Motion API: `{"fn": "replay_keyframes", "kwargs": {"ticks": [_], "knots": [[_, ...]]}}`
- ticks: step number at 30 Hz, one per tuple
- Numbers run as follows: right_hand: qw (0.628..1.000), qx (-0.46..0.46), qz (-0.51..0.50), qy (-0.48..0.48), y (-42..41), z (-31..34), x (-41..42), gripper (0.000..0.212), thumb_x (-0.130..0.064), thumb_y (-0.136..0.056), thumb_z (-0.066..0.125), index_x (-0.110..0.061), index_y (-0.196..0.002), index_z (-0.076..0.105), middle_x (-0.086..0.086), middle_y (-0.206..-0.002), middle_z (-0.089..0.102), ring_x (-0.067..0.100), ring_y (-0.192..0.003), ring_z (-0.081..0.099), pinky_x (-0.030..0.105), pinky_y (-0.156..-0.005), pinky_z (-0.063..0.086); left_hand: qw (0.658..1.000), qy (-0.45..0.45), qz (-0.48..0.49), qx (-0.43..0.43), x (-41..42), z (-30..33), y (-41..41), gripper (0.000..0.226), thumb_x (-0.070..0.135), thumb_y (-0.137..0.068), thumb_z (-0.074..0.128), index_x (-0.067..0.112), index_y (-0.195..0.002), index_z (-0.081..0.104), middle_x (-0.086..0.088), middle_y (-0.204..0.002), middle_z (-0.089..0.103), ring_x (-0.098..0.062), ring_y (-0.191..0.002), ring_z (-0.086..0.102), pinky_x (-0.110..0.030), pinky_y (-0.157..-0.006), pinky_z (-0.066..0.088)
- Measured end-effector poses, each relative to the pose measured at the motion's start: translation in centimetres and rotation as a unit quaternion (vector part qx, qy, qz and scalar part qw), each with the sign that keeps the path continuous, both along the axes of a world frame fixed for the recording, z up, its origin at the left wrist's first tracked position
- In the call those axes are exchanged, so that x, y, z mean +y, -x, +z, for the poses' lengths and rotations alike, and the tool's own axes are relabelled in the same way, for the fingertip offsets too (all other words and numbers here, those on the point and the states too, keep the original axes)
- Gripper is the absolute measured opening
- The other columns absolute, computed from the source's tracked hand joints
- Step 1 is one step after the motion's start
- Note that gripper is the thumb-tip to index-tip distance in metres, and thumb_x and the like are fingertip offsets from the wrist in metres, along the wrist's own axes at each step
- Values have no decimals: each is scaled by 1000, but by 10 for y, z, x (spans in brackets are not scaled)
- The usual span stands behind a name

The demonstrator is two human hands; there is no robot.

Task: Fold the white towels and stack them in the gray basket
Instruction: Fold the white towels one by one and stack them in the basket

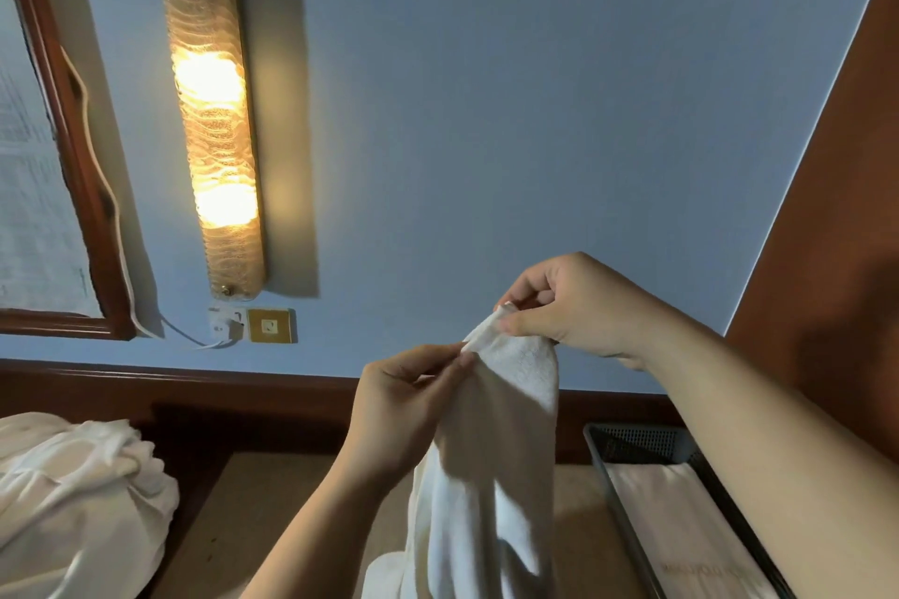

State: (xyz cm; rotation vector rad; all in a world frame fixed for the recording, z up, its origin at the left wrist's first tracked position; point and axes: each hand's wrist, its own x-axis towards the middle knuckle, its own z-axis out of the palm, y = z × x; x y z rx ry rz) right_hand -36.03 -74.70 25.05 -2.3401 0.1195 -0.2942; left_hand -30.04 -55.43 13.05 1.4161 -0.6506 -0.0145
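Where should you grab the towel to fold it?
By its top corners, from above. Both hands, left and right, already pinch the towel at its top edge, so it hangs straight down.

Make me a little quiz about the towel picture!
1. True or false: both hands pinch the top of the hanging towel.
2. Which side of the picture is the basket on: left or right?
3. Is the wall lamp on or off?

Key: 1. True: the left hand and the right hand both pinch it. 2. Right. 3. On.
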Motion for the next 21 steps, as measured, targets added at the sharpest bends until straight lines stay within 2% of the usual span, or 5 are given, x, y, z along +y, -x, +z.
{"fn": "replay_keyframes", "kwargs": {"ticks": [5, 9, 12, 15, 21], "knots": [[997, -64, -16, 40, -1, -5, 23, 5, -25, -87, 81, -27, -89, 78, -9, -84, 76, 7, -82, 70, 27, -79, 54, 988, -16, 127, -87, -3, -16, 8, 8, 26, -99, 71, 26, -92, 75, 19, -87, 76, -1, -85, 73, -20, -73, 56], [992, -109, 3, 67, 2, -3, 41, 10, -22, -90, 77, -32, -90, 75, -13, -81, 73, 3, -70, 63, 19, -71, 50, 973, -31, 167, -158, -3, -40, 1, 21, 43, -98, 69, 25, -89, 71, 17, -87, 73, -8, -87, 72, -34, -76, 60], [991, -110, 19, 71, 9, 0, 46, 12, -23, -92, 76, -35, -91, 74, -11, -85, 73, 21, -78, 67, 32, -78, 56, 959, -52, 167, -221, 2, -57, -1, 26, 41, -101, 65, 20, -84, 64, 12, -78, 64, -11, -74, 65, -32, -65, 53], [990, -119, 31, 74, 21, -11, 50, 14, -21, -93, 75, -35, -93, 74, -14, -89, 72, 14, -83, 68, 35, -80, 57, 945, -88, 161, -270, 2, -80, 7, 34, 29, -104, 61, 16, -75, 49, 12, -75, 48, -11, -65, 49, -24, -59, 41], [987, -158, 0, -38, 54, -69, 41, 20, -14, -94, 74, -33, -96, 76, -10, -88, 72, 10, -87, 67, 19, -75, 50, 963, -169, 37, -207, 10, -174, 13, 22, 30, -107, 49, 35, -86, 49, 15, -86, 49, -8, -75, 54, -29, -68, 45]]}}
